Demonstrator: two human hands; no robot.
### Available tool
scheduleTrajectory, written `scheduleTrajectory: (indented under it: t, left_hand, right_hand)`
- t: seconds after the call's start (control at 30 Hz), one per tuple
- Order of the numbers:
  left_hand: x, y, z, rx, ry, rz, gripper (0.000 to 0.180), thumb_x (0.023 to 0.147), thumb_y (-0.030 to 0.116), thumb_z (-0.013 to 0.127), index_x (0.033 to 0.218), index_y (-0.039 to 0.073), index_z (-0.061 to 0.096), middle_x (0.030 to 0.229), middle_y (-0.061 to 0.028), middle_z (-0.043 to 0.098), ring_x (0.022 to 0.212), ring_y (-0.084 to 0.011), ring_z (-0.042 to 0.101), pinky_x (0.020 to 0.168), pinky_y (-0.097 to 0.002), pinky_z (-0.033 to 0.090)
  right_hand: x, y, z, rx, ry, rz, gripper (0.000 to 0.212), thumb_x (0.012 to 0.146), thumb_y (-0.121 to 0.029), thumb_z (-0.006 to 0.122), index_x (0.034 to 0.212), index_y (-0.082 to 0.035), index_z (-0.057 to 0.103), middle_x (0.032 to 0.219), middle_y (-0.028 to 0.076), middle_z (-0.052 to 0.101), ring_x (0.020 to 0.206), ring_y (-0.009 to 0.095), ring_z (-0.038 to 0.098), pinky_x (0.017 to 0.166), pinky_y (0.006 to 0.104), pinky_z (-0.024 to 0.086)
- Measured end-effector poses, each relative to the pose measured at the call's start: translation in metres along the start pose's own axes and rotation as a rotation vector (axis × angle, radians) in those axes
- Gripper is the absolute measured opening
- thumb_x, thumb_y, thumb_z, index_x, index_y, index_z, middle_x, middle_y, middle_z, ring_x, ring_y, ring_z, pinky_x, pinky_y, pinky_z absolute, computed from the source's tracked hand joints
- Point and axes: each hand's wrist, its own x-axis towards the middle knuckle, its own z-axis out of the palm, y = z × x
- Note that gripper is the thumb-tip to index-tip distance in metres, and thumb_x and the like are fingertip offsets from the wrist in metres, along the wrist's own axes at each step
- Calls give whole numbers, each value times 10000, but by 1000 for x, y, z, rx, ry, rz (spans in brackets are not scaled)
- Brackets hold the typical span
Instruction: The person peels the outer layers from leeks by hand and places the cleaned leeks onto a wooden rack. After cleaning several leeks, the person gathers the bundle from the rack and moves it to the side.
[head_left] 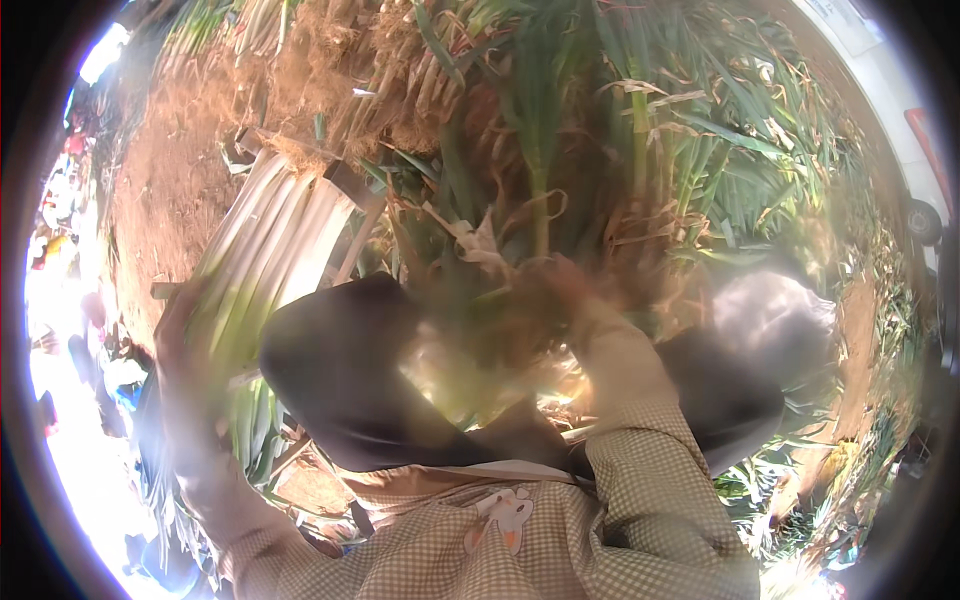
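Observation:
Long green onions (265,220) lie side by side in a wooden rack (350,185) left of my knees, with white stems and roots at the far end and green leaves toward me. My left hand (178,310) is at the left edge of this bundle; haze and blur hide its fingers. In front of me, between my knees, my right hand (562,282) is closed at the lower end of a single green onion stalk (540,205), whose leaves point away. Pale dry leaves (482,245) hang beside that hand. Blur softens the finger outlines.
A heap of green onions with brown roots (340,75) spreads across the far side. Loose green leaves (740,150) pile up at the right. Bare brown soil (165,180) shows at the left. A wheel (923,220) stands at the far right edge. My dark-clothed knees (345,350) frame the work area.

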Motion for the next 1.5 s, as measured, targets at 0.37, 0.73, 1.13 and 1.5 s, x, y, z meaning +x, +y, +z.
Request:
scheduleTrajectory:
  t: [0.37, 0.73, 1.13, 1.5]
  left_hand:
    - [147, 92, 324, -601, -557, 14, 381, 878, 319, 636, 1130, 35, 671, 983, -235, 688, 956, -371, 656, 828, -438, 504]
    - [95, 127, 507, -600, -591, -99, 749, 840, 469, 672, 1334, -60, 480, 1186, -247, 629, 1151, -369, 599, 989, -423, 450]
    - [42, 181, 458, -1071, -836, 29, 520, 837, 214, 690, 1281, -23, 557, 1106, -123, 656, 996, -195, 613, 894, -337, 483]
    - [69, 276, 306, -1889, -681, 201, 445, 910, 79, 693, 1309, 30, 501, 1108, -22, 600, 981, -110, 584, 836, -273, 498]
  right_hand:
    - [-88, -131, -9, 210, -221, -129, 401, 834, -243, 606, 1140, 16, 625, 1013, 199, 688, 960, 302, 664, 846, 378, 495]
    - [-49, -48, 40, -528, -789, -245, 399, 835, -380, 621, 1091, -85, 702, 1098, 162, 695, 945, 308, 689, 805, 429, 553]
    - [47, -35, -69, 681, 236, -203, 396, 924, -256, 602, 1227, -2, 581, 1062, 111, 638, 929, 198, 601, 783, 330, 484]
    - [-76, -183, -212, 997, 318, -698, 470, 899, -289, 729, 1249, -19, 570, 1112, 51, 639, 964, 159, 626, 784, 325, 538]
